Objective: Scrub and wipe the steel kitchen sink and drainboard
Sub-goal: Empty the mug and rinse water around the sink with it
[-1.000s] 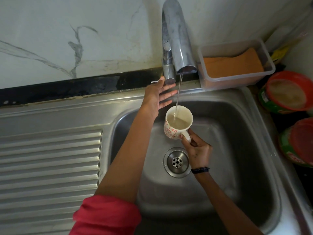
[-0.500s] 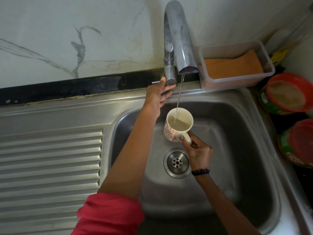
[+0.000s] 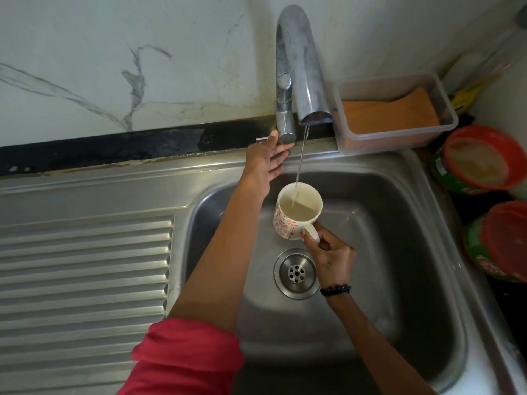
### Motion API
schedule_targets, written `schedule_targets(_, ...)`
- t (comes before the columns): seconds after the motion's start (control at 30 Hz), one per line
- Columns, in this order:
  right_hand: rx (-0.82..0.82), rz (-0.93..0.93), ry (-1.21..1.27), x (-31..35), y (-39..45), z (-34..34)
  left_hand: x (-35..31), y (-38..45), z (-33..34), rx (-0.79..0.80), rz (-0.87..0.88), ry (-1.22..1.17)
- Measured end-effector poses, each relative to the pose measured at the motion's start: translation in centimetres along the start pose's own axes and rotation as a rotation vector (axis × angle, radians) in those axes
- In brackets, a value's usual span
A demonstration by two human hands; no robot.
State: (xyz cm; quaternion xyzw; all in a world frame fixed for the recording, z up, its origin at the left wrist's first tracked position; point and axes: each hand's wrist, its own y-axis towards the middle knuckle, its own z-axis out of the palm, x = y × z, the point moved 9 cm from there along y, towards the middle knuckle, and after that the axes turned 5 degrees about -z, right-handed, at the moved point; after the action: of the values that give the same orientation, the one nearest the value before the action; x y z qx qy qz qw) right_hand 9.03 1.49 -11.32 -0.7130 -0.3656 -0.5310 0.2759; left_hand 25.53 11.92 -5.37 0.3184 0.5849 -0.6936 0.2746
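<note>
The steel sink (image 3: 399,223) has a round drain (image 3: 296,273) and a ribbed drainboard (image 3: 85,266) to its left. A thin stream of water falls from the chrome tap (image 3: 302,67) into a white mug with red flowers (image 3: 288,223), which is partly full of cloudy water. My right hand (image 3: 332,255) grips the mug by its handle and holds it above the drain. My left hand (image 3: 266,162) reaches up with straight fingers, and its fingertips touch the tap's base and small side lever (image 3: 260,140).
A clear plastic box (image 3: 399,136) with an orange sponge in it stands on the sink's back right rim. Two tubs with red lids (image 3: 482,158) (image 3: 502,243) stand on the dark counter to the right. A marble wall rises behind a black ledge (image 3: 114,149).
My left hand has moved up from beside the mug to the tap's base and lever. The mug stays under the stream and its water level has risen a little.
</note>
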Motion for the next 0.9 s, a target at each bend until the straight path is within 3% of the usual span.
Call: schedule_targets(0.9, 0.001, 0.006, 0.021, -0.38, -0.27, -0.75, 0.07, 0.11, -0.18, -0.019, -0.004, -0.068)
